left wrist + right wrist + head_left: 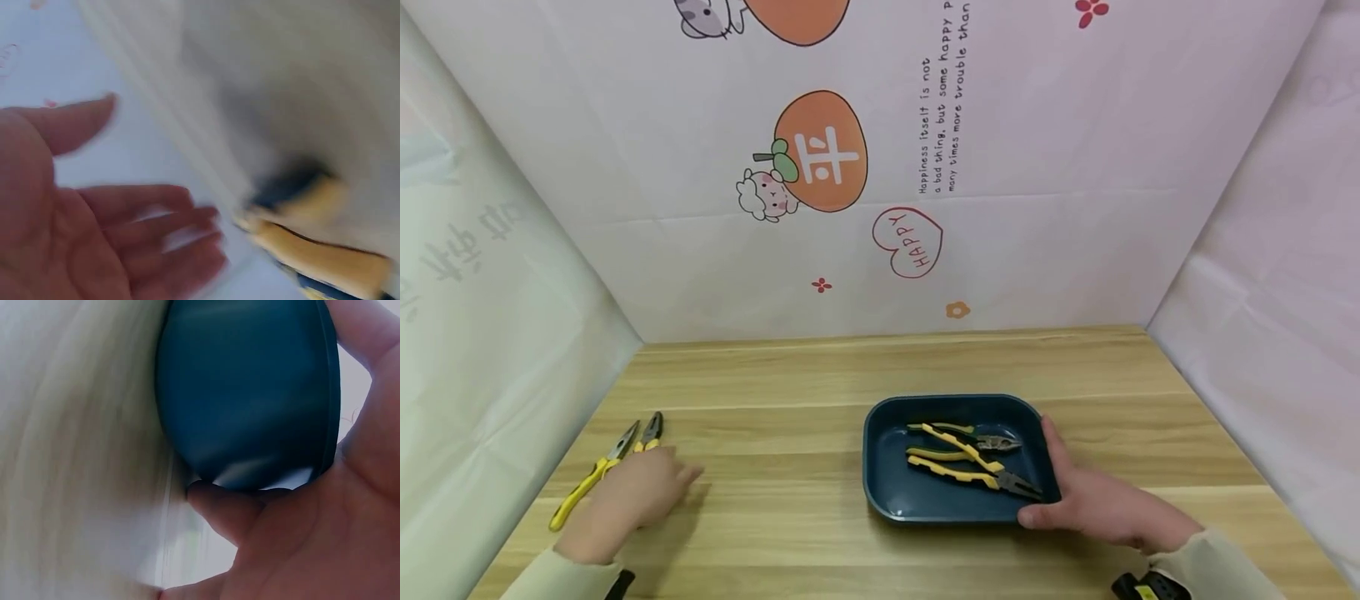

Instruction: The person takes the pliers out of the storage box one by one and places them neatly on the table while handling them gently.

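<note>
Observing wood-grain tabletop [775,467], printed sheeting [1037,208] behind; I see right hand [1093,500] gripping dark-blue tray [883,492], left hand [640,492] loose-fingered, partly hiding dark-nosed pliers [653,427].

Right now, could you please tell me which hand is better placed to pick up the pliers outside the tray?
Probably the left hand: it is empty and near the loose pliers, while the right hand grips the tray.

The sleeves [1221,571] are cream, the wrist gear [1168,585] black
</note>
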{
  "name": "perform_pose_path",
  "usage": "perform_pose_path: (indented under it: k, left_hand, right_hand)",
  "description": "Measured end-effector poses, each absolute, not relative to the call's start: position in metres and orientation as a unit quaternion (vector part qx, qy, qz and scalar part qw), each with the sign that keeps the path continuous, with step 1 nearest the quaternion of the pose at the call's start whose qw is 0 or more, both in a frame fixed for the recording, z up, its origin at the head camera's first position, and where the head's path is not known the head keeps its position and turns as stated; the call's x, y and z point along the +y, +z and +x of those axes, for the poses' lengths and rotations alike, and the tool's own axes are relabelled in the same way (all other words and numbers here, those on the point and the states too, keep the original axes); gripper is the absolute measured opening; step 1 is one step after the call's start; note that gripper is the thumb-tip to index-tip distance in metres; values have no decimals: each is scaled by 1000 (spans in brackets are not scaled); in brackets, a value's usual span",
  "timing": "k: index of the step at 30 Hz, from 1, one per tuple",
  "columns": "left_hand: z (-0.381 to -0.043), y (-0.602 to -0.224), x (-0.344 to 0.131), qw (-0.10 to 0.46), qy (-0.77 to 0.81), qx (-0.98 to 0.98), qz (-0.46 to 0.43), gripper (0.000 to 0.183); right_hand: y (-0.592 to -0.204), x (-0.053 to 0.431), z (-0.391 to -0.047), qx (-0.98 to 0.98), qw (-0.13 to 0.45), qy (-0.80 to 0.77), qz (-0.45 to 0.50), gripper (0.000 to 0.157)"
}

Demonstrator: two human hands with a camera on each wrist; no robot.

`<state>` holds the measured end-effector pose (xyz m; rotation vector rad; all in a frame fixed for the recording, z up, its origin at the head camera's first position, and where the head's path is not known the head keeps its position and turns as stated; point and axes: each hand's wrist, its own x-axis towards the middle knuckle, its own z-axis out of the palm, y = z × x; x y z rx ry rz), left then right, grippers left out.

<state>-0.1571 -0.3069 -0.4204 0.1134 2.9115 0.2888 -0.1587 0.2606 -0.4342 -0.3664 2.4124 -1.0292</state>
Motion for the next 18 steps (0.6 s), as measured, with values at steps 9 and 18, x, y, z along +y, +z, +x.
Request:
perform_pose_path:
  k: [9, 18]
  left_hand:
    - [-177, -371, -231, 173, 259, 912, 267, 56]
    - [-207, -353, -132, 254, 215, 882, 335, 59]
  right_hand:
    - [-434, 252, -151, 893, 237, -358, -139, 131]
    - [-434, 247, -151, 886, 249, -367, -133, 132]
